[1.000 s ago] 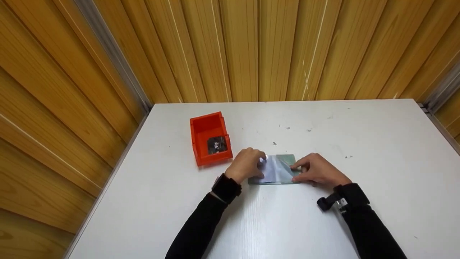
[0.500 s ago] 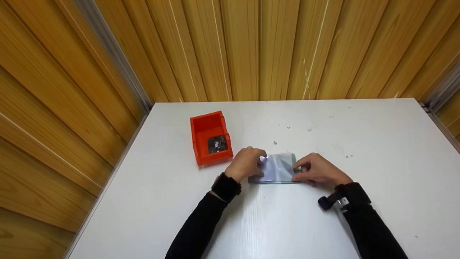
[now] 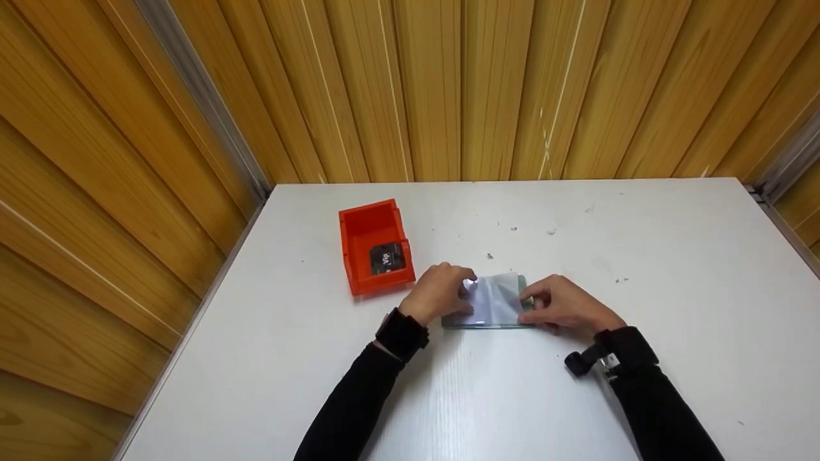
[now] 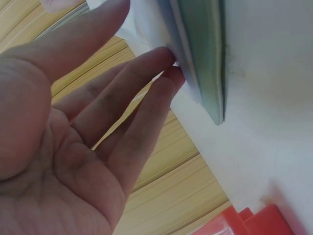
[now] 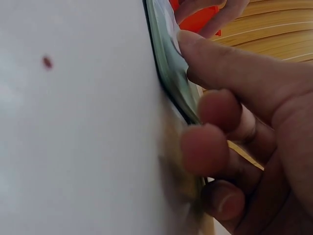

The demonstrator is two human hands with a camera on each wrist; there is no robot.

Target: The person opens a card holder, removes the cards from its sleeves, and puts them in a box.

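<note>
A flat pale-green card holder booklet [image 3: 525, 285] with clear plastic pages [image 3: 503, 301] lies open on the white table. My left hand [image 3: 439, 293] lies over its left part; in the left wrist view the nearly straight fingers [image 4: 132, 122] touch the pages' far edge, the thumb standing apart. At the right side, my right hand [image 3: 567, 304] pinches the edge of a clear page between thumb and index finger. In the right wrist view that thumb [image 5: 220, 58] rests on the page, while the other fingers [image 5: 205, 147] curl loosely beside the cover.
Behind my left hand stands a red bin [image 3: 368, 221], with a black card [image 3: 387, 257] marked "Vip" lying in it. Wood-patterned panels [image 3: 493, 89] border the white table [image 3: 640, 256] at the back and left. A small camera [image 3: 580, 363] sticks out from my right wrist.
The page's right corner, folded up a second ago, now lies spread over the green cover. My right fingers have shifted very slightly; the left hand has stayed in place.
</note>
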